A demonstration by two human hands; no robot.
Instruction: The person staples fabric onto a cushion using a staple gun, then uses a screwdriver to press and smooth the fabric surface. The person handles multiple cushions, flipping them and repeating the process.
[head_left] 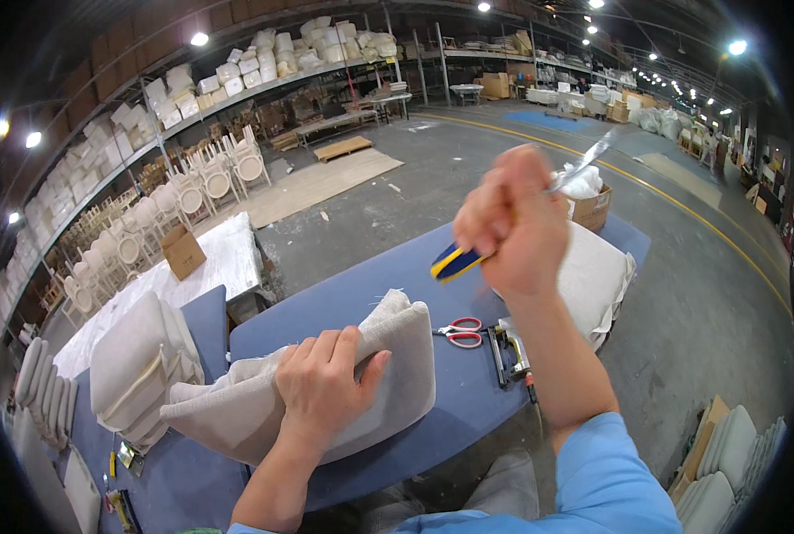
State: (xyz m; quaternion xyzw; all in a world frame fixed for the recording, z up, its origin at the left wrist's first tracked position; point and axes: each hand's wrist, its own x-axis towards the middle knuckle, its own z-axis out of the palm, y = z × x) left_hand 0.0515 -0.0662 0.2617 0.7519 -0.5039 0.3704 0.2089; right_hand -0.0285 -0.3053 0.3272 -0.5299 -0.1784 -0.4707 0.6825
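Note:
My left hand (326, 383) presses down on a beige fabric-covered seat cushion (397, 374) that lies on the blue worktable (352, 303); the fingers grip loose fabric along its edge. My right hand (513, 222) is raised above the table and closed around a tool with a blue-and-yellow handle (455, 262); its metal shaft (584, 160) points up and to the right and is blurred.
Red-handled scissors (459, 331) and a black staple gun (508, 356) lie right of the cushion. More beige cushions (139, 365) are stacked at left, another (597, 276) behind my right hand. A cardboard box (591, 209), white chair frames (219, 178) and shelves stand beyond.

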